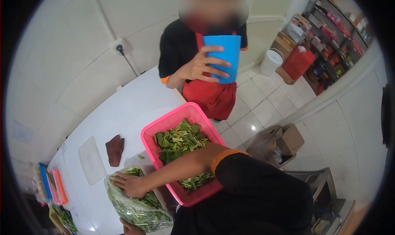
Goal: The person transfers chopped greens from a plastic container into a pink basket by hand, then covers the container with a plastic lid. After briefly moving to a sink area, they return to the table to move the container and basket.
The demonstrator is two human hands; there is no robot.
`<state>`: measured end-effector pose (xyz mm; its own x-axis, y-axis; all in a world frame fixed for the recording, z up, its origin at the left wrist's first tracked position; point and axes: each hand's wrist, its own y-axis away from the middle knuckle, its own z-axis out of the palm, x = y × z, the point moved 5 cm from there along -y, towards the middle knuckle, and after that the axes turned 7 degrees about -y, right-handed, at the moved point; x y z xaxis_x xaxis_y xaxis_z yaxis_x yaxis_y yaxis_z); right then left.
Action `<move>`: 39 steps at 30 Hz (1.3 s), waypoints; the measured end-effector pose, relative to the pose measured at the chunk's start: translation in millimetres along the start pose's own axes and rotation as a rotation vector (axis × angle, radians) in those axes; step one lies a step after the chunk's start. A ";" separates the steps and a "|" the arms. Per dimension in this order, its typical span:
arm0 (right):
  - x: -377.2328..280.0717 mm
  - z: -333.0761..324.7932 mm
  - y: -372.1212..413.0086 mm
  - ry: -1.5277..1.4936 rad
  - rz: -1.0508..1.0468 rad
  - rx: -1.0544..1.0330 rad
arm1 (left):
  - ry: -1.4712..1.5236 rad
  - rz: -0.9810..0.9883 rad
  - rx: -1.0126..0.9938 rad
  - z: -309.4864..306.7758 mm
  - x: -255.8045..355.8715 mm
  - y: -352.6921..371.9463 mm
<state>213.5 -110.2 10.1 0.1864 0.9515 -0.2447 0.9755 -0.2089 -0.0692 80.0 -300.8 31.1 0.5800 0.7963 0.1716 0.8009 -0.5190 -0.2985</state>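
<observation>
My right hand lies palm down, fingers apart, on chopped greens in a clear plastic bag. The bag sits in a pale container whose rim shows at its side. At the bottom edge, my left hand touches or is close to the bag's lower side; most of its fingers are hidden. Beneath my right forearm stands a pink basket with cut green stems and leaves. Beside the bag, a brown-red cloth or piece and a white cutting board rest on the table.
Across the table, a co-worker in a red apron holds up a blue cup. Orange and blue trays and more greens are at the far left. A white bucket, boxes and shelves stand at the right.
</observation>
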 end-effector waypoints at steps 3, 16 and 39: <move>19.1 58.7 -23.3 -0.003 -0.103 0.417 | 0.010 -0.193 -0.307 -25.5 47.0 5.9; 19.4 -8.9 -19.7 -0.488 -0.113 0.332 | 0.444 -0.261 -0.096 9.4 0.8 -3.3; -51.6 -36.0 -6.0 -0.190 0.023 -0.411 | 0.115 -0.197 -0.091 -6.0 5.8 4.3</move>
<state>202.2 -149.9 58.0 0.2210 0.8814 -0.4175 0.9439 -0.0856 0.3189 87.7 -300.3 36.5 0.4203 0.8469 0.3258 0.9073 -0.3874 -0.1634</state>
